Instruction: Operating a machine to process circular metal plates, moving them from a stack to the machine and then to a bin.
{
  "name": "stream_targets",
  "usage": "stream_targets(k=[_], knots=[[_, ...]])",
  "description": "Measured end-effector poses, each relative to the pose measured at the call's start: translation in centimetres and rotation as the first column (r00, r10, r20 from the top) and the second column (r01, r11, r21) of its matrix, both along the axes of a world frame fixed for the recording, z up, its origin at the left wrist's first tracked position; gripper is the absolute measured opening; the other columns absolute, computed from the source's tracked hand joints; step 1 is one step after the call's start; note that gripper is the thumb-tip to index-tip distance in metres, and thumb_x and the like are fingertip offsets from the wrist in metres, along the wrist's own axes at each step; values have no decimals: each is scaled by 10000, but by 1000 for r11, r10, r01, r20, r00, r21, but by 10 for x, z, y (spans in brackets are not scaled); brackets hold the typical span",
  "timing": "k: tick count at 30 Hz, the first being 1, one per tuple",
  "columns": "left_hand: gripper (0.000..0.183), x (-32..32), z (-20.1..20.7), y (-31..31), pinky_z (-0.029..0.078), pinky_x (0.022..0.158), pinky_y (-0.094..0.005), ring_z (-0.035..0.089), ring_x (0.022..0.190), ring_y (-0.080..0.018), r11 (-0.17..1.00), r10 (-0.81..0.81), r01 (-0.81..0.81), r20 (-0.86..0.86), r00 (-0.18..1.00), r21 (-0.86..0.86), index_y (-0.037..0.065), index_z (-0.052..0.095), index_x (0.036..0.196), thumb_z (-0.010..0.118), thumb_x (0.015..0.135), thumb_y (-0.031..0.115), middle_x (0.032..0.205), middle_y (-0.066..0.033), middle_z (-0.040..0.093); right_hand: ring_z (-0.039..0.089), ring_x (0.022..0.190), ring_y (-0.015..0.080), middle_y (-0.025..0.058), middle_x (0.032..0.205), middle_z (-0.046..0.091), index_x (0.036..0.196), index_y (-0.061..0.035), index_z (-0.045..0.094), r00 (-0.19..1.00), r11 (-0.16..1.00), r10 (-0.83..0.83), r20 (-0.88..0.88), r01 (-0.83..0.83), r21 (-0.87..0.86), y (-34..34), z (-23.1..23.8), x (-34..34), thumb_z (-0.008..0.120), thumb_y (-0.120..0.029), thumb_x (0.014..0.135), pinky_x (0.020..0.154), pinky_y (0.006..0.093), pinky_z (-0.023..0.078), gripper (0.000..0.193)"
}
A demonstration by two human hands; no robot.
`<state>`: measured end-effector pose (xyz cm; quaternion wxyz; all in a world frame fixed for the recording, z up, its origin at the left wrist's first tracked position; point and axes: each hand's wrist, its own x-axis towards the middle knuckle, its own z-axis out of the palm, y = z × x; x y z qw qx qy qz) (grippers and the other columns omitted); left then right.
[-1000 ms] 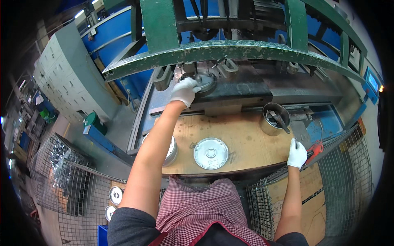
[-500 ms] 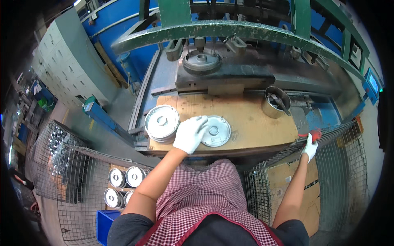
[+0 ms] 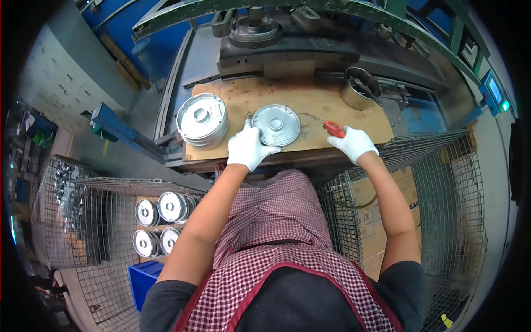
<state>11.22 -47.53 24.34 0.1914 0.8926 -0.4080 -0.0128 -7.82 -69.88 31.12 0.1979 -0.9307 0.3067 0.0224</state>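
Note:
A round silver metal cover [image 3: 287,124] with a raised ring at its centre lies on the cardboard-topped table, slightly tilted as it seems. My gloved left hand [image 3: 247,147] grips its left and near edge, the thumb along the near rim and the fingers at the left side. In my gloved right hand [image 3: 354,145] is a red air blow gun [image 3: 334,129], its thin bent nozzle pointing left toward the cover. Just left of my left hand stands a stack of similar covers [image 3: 203,123].
A metal pot [image 3: 359,88] with dark pieces in it stands at the table's back right. Behind is a press [image 3: 287,52] with a green frame [image 3: 354,10]. Wire cages [image 3: 453,205] flank me; covers [image 3: 172,206] are stacked at left above a blue bin [image 3: 144,281].
My right hand has brought the blow gun from the far right in over the table. My left hand has moved from above the cover to its near left edge and taken hold.

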Motion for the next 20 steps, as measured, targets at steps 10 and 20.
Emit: stream_targets(k=[10, 20], knots=[[604, -2, -4, -3, 528, 781, -420, 659, 912, -330, 998, 3, -2, 10, 1000, -61, 40, 660, 841, 802, 571, 562, 1185, -177, 587, 624, 1006, 383, 227, 1089, 653, 1086, -50, 663, 968, 978, 207, -139, -210, -10, 41, -26, 84, 545, -560, 846, 895, 441, 482, 576], [609, 0, -2, 3, 533, 817, -396, 658, 974, -335, 999, 17, -17, -4, 1000, -39, 46, 658, 863, 795, 578, 566, 1416, -227, 453, 661, 946, 349, 246, 1052, 663, 1369, -111, 504, 883, 962, 225, -413, -269, -51, 23, 26, 0, 552, -553, 859, 883, 416, 494, 677]])
